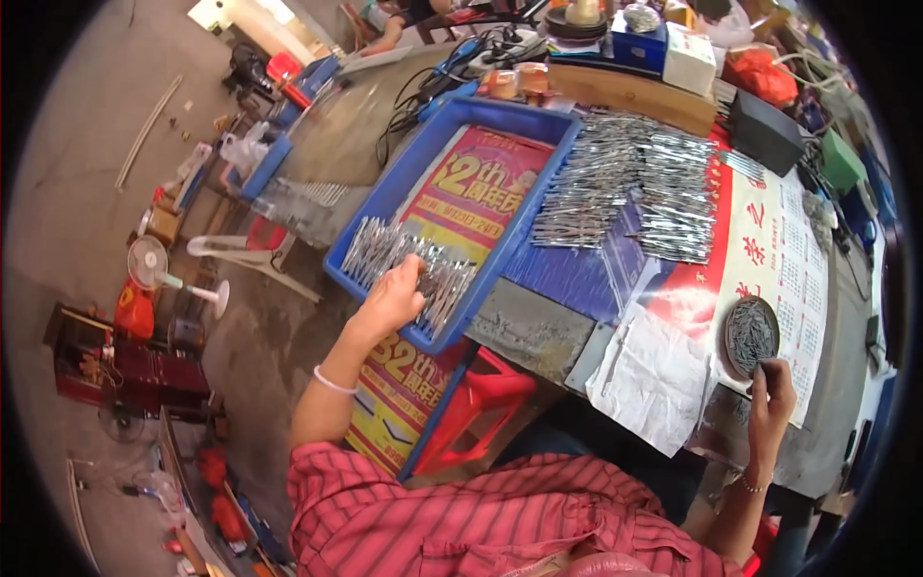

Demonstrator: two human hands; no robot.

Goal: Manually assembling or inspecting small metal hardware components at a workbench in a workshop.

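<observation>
My left hand (392, 296) is over the near end of a blue plastic tray (377, 188), its fingers curled down among slim, shiny metal pieces (370, 252) lying side by side there. What the fingertips grip, if anything, is hidden. Over on the right, my right hand (772, 392) reaches the near rim of a round dark dish (775, 325). Small grey metal pins (750, 338) fill this dish. The thumb and fingers are pressed together at its edge, and anything between them is too small to make out.
Two dense rows of slim metal pieces (588, 183) lie right of the tray. Crumpled white paper (654, 375) hangs over the table's front edge. Beyond the rows stand a wooden bar (630, 94) and a dark box (766, 130). A red stool (481, 399) is below the table.
</observation>
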